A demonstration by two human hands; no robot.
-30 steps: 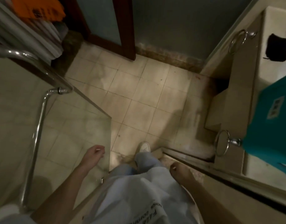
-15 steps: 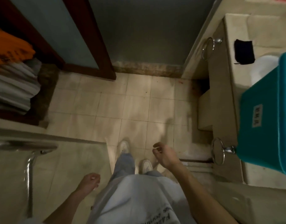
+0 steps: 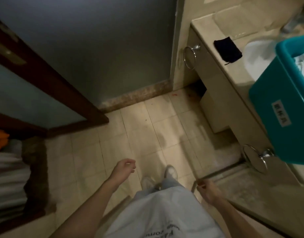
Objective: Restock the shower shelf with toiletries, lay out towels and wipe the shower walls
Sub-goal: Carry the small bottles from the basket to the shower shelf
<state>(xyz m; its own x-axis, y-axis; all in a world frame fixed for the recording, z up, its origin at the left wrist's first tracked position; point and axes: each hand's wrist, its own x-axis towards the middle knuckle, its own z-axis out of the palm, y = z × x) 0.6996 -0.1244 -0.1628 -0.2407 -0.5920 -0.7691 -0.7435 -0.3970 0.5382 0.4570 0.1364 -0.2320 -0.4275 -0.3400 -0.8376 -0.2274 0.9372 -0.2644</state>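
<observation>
A teal plastic bin [image 3: 285, 107] stands on the beige vanity counter [image 3: 216, 66] at the right, with white folded cloth showing inside it. A dark folded cloth [image 3: 227, 49] lies on the counter behind the bin. White folded towels [image 3: 8, 182] are stacked at the left edge, with something orange on top. My left hand [image 3: 124, 168] hangs over the tiled floor, fingers loosely curled, holding nothing. My right hand [image 3: 207, 189] hangs low beside my leg near the shower threshold, also loosely curled and holding nothing.
A dark wooden door frame [image 3: 62, 93] runs along the left. Two chrome towel rings [image 3: 189, 56] are fixed on the vanity front. A glass shower panel edge [image 3: 221, 170] crosses at the lower right. Tiled floor [image 3: 147, 131] lies ahead of my feet.
The view has swung right and forward, away from the shower glass and its rail. My feet have stepped ahead. My left hand has risen; my right hand has dropped back beside my leg.
</observation>
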